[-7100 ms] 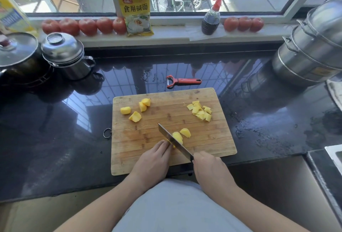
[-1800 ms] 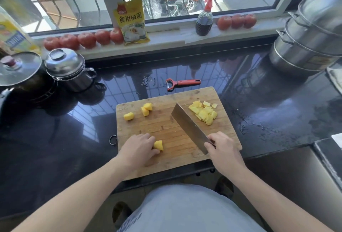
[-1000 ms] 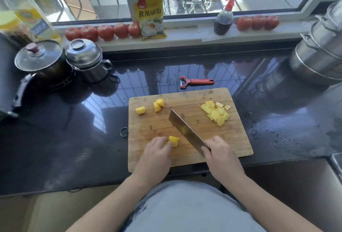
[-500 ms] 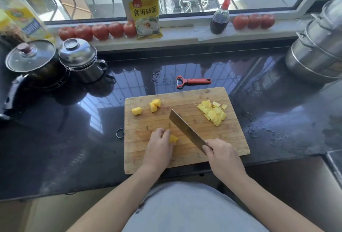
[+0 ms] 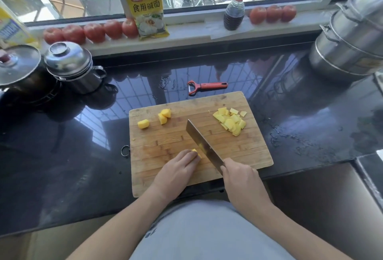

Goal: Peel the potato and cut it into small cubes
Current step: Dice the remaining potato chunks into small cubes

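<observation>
Since half a second ago our cleaver (image 5: 204,145) has dropped closer to the potato chunk (image 5: 195,152), its blade now right beside our left hand (image 5: 177,171). We curl those fingers (image 5: 189,157) over the chunk near the front middle of the cutting board (image 5: 255,156), pinning it so it won't roll, fingertips tucked back from the edge. Only a yellow corner peeks out past them, toward the blade. Our right hand (image 5: 241,181) wraps tight round the handle. Finished cubes (image 5: 231,122) wait at the board's far right corner, three bigger chunks (image 5: 162,116) far left.
</observation>
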Demonstrator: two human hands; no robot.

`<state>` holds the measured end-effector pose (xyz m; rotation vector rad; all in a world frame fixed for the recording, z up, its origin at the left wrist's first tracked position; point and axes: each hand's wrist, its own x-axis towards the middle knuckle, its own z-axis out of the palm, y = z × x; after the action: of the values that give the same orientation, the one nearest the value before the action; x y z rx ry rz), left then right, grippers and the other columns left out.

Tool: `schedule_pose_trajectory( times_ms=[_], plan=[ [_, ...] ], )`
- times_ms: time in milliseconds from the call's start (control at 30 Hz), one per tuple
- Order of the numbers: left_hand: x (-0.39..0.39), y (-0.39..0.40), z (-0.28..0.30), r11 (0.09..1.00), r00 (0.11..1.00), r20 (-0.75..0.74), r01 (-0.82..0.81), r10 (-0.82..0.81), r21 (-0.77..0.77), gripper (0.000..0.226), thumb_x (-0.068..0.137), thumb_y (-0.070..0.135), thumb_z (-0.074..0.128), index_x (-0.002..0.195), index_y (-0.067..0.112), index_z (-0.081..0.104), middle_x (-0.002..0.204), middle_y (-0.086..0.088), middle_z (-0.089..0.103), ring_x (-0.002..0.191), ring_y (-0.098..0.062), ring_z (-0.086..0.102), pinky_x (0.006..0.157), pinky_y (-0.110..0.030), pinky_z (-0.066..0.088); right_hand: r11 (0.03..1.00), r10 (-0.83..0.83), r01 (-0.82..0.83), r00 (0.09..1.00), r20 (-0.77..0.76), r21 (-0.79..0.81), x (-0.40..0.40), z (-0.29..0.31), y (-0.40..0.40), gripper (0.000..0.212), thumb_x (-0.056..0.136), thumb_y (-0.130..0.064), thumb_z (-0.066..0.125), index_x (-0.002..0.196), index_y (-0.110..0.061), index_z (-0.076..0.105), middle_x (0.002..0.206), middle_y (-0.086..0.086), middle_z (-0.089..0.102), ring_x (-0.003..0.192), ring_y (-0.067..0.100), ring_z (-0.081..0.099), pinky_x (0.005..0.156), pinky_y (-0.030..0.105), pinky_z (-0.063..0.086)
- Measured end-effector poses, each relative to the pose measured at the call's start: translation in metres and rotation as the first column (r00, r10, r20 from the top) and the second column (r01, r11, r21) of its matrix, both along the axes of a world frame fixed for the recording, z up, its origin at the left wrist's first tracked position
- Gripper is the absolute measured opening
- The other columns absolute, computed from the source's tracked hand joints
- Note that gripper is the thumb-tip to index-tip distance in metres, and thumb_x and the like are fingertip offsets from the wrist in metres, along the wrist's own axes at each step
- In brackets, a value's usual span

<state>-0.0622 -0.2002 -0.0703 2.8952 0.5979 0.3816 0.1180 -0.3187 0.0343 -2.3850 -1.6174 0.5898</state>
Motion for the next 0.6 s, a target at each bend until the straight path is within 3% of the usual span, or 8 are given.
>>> schedule_pose_trajectory(
  times_ms=[167,300,500,600],
  plan=[
    [0.004,-0.002,0.012,0.994,0.998,-0.025,-0.060,0.058,-0.088,0.043,0.087,0.002,0.058,0.130,0.004,0.065,0.126,-0.009,0.061,0.118,-0.027,0.057,0.091,-0.035,0.059,0.998,0.063,-0.063,0.997,0.053,-0.010,-0.004,-0.003,-0.003,0.025,0.105,-0.019,0.046,0.081,-0.023,0.041,0.070,-0.004,0.057,0.068,0.029,0.063,0.055,0.034,0.035],
    [0.009,-0.003,0.012,0.991,0.995,-0.025,-0.095,0.093,-0.096,0.047,0.079,-0.003,0.070,0.126,0.004,0.066,0.123,-0.010,0.063,0.110,-0.029,0.061,0.079,-0.038,0.062,0.995,0.090,-0.087,0.993,0.078,-0.037,-0.004,-0.006,-0.006,0.026,0.101,-0.012,0.051,0.080,-0.023,0.040,0.074,-0.002,0.063,0.063,0.026,0.057,0.055,0.032,0.033],
    [0.009,-0.003,0.012,0.990,0.993,-0.037,-0.112,0.109,-0.086,0.044,0.079,-0.003,0.072,0.121,0.004,0.068,0.121,-0.010,0.065,0.107,-0.028,0.061,0.078,-0.038,0.062,0.984,0.132,-0.117,0.986,0.103,-0.136,-0.004,-0.007,-0.008,0.024,0.096,-0.009,0.055,0.084,-0.024,0.039,0.080,-0.002,0.065,0.071,0.030,0.064,0.056,0.034,0.035],
    [0.010,-0.003,0.011,0.991,0.994,-0.032,-0.110,0.108,-0.076,0.036,0.084,-0.001,0.063,0.119,0.004,0.068,0.119,-0.009,0.065,0.105,-0.028,0.061,0.077,-0.037,0.061,0.975,0.136,-0.116,0.986,0.093,-0.191,-0.004,-0.003,-0.011,0.019,0.100,-0.013,0.052,0.088,-0.024,0.042,0.086,-0.002,0.067,0.079,0.027,0.067,0.057,0.032,0.039]
  ],
)
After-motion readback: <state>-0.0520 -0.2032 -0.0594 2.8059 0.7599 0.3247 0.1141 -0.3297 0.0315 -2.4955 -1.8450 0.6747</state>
